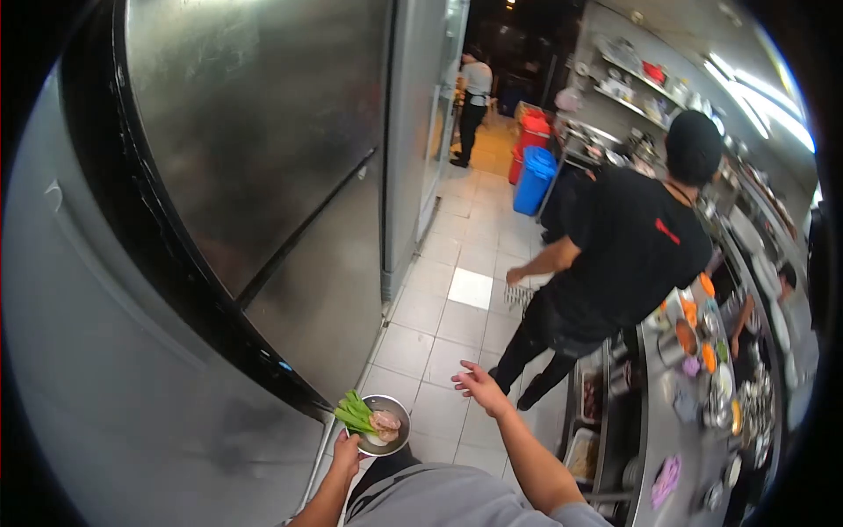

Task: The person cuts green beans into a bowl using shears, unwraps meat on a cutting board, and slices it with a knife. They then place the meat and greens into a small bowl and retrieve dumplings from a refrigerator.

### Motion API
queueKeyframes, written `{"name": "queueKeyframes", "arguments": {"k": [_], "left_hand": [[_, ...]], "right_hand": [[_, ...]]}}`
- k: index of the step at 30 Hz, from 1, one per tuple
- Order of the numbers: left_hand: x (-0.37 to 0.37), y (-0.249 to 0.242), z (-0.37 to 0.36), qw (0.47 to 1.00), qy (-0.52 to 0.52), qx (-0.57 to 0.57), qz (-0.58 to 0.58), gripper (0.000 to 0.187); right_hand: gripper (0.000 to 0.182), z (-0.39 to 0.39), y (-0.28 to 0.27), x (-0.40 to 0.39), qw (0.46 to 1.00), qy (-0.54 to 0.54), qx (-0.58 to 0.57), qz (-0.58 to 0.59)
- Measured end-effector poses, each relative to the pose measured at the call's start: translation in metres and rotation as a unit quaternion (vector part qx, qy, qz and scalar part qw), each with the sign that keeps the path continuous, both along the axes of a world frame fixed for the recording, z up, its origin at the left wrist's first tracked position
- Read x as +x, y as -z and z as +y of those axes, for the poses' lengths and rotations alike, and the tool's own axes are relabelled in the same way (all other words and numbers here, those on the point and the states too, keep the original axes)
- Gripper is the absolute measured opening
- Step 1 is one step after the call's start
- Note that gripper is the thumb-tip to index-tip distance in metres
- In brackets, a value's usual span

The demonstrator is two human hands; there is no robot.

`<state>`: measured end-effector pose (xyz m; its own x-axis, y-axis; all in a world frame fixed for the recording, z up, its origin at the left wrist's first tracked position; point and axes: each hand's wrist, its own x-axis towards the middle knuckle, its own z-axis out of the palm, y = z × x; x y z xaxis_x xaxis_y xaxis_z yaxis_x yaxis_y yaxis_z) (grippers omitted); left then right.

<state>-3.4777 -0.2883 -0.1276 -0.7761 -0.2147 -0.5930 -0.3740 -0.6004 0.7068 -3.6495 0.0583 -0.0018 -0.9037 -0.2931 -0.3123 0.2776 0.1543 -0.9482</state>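
Note:
My left hand [348,450] is closed on the near edge of a round metal bowl [403,422], low in front of my body. In the bowl lie leafy green stalks [353,409], poking out over its left side, and a piece of pale pink raw meat [385,422]. Something whitish sits under the meat, too small to name. My right hand [479,386] is held out over the floor with its fingers spread and nothing in it. It is apart from the bowl and nearest to the legs of a person ahead.
A person in black [628,246] stands ahead on the right, beside a steel counter [654,413] crowded with pots and containers. Large metal doors [255,132] line the left. Down the tiled floor [430,351] are a blue bin [534,180], red bins [532,132] and another person [474,88].

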Motion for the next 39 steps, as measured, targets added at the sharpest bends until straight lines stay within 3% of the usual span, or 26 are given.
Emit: {"name": "queueKeyframes", "arguments": {"k": [2, 4, 5, 6, 10, 14, 16, 20, 24, 25, 28, 29, 30, 32, 36, 39], "left_hand": [[-0.041, 0.000, 0.000, 1.000, 0.002, -0.012, 0.020, 0.049], [-0.076, -0.004, -0.005, 0.999, 0.016, -0.035, 0.031, 0.051], [-0.085, -0.014, -0.006, 0.998, -0.002, -0.051, 0.028, 0.052], [-0.084, -0.035, 0.000, 0.997, -0.025, -0.071, 0.023, 0.053], [-0.062, -0.039, 0.018, 0.984, -0.143, -0.105, 0.004, 0.058], [-0.005, -0.076, 0.073, 0.940, -0.318, -0.118, -0.048, 0.061], [0.026, -0.078, 0.113, 0.889, -0.439, -0.119, -0.042, 0.057], [0.071, -0.116, 0.185, 0.756, -0.644, -0.110, -0.042, 0.065], [0.090, -0.136, 0.229, 0.642, -0.755, -0.122, 0.059, 0.066], [0.089, -0.145, 0.236, 0.617, -0.776, -0.123, 0.055, 0.063], [0.085, -0.166, 0.248, 0.554, -0.816, -0.109, 0.119, 0.059], [0.089, -0.164, 0.249, 0.535, -0.829, -0.100, 0.128, 0.054], [0.095, -0.161, 0.250, 0.535, -0.828, -0.105, 0.127, 0.054], [0.104, -0.160, 0.249, 0.491, -0.855, -0.064, 0.157, 0.051], [0.117, -0.151, 0.247, 0.416, -0.888, -0.043, 0.192, 0.052], [0.128, -0.138, 0.249, 0.405, -0.895, -0.039, 0.185, 0.053]], "right_hand": [[0.062, -0.033, -0.054, -0.041, 0.998, -0.056, 0.021, -0.005], [0.061, -0.079, -0.091, -0.076, 0.976, -0.196, -0.053, 0.076], [0.061, -0.108, -0.108, -0.091, 0.969, -0.231, -0.061, 0.062], [0.061, -0.139, -0.127, -0.095, 0.941, -0.310, -0.091, 0.099], [0.069, -0.267, -0.195, -0.109, 0.795, -0.547, -0.179, 0.194], [0.097, -0.370, -0.240, -0.084, 0.696, -0.594, -0.205, 0.347], [0.106, -0.412, -0.246, -0.070, 0.706, -0.584, -0.230, 0.327], [0.103, -0.453, -0.244, -0.051, 0.749, -0.583, -0.248, 0.193], [0.089, -0.438, -0.262, -0.049, 0.772, -0.563, -0.236, 0.177], [0.074, -0.431, -0.266, -0.046, 0.793, -0.525, -0.238, 0.197], [0.061, -0.428, -0.260, -0.050, 0.819, -0.485, -0.227, 0.206], [0.059, -0.429, -0.252, -0.047, 0.824, -0.428, -0.253, 0.270], [0.059, -0.431, -0.243, -0.049, 0.825, -0.426, -0.256, 0.267], [0.058, -0.419, -0.235, -0.048, 0.786, -0.532, -0.312, 0.046], [0.054, -0.430, -0.206, -0.027, 0.772, -0.558, -0.301, 0.049], [0.045, -0.448, -0.209, -0.013, 0.752, -0.588, -0.283, 0.095]]}}
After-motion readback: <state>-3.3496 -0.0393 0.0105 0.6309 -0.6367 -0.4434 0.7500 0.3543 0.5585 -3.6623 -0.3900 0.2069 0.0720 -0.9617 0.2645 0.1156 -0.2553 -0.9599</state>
